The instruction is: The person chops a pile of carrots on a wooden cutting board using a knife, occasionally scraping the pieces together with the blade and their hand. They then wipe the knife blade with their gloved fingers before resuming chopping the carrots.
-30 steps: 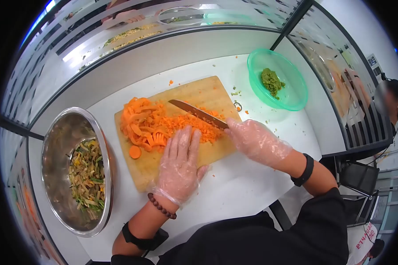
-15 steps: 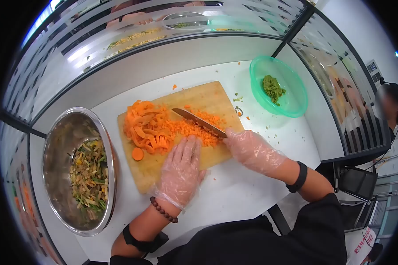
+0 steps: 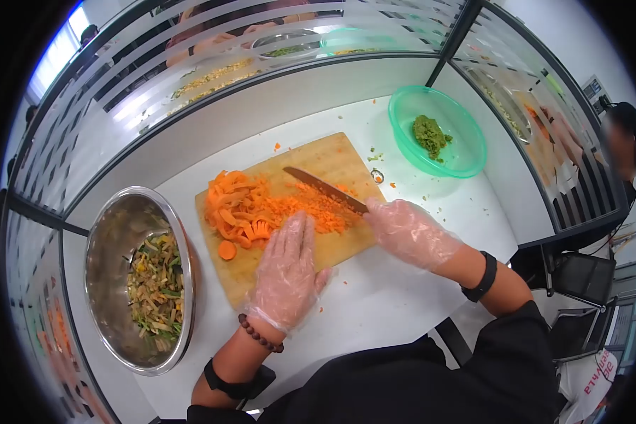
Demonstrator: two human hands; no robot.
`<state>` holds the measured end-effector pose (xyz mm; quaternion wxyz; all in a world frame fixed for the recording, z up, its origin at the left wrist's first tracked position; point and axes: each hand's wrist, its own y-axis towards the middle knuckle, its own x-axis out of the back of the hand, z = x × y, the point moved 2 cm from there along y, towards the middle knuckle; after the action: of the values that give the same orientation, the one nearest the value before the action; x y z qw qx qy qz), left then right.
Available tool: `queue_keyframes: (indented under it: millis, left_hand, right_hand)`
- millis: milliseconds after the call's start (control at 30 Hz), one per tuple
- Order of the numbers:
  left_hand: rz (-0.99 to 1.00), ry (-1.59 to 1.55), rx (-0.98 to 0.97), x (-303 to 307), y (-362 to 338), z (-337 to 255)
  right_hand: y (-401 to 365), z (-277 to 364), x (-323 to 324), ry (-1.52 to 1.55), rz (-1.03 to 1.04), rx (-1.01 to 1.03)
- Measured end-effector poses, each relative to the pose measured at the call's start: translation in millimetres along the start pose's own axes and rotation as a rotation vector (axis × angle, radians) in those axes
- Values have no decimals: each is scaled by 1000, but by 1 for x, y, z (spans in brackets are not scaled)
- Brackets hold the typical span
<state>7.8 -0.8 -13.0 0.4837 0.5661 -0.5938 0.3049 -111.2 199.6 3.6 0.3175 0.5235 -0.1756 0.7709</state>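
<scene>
- Minced carrot (image 3: 311, 210) sits in the middle of the chopping board (image 3: 328, 152). It is heaped just right of the uncut carrot slices (image 3: 232, 203), and the pile looks much as it did a second ago.
- The knife (image 3: 325, 189) holds nearly the same slant across the far side of the mince, tip toward the slices. Most of the apparent shift is the camera swinging, not the blade travelling.
- The right hand (image 3: 411, 230), gloved, stays clamped round the handle at the board's right corner, its fingers (image 3: 383, 212) wrapped tight.
- The left hand (image 3: 288, 272), gloved too, lies flat on the near edge. Its fingers (image 3: 291, 237) are stretched out, a little apart, gripping nothing, with the tips touching the mince. They slid back a touch half a second ago and are forward again now.
- My read: it is mid-chop, and the slices have not been drawn under the blade in this last second.
- One carrot round (image 3: 227, 250) lies loose near the left hand.
- On the white worktop (image 3: 403, 304), a steel bowl (image 3: 185, 283) of vegetable strips stands left of the board. A green bowl (image 3: 470, 152) holding green mince stands well apart at the far right.
</scene>
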Motion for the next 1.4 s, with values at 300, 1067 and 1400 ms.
queue_keyframes:
  millis: [300, 1067, 1400]
  left_hand:
    - [82, 47, 39, 12, -11, -13]
    - [103, 39, 18, -7, -14, -10]
    - [103, -19, 2, 8, -14, -15]
  right_hand:
    - [-4, 14, -15, 44, 138, -111]
    - [10, 32, -16, 64, 140, -132]
    - [-12, 42, 3, 150, 34, 29]
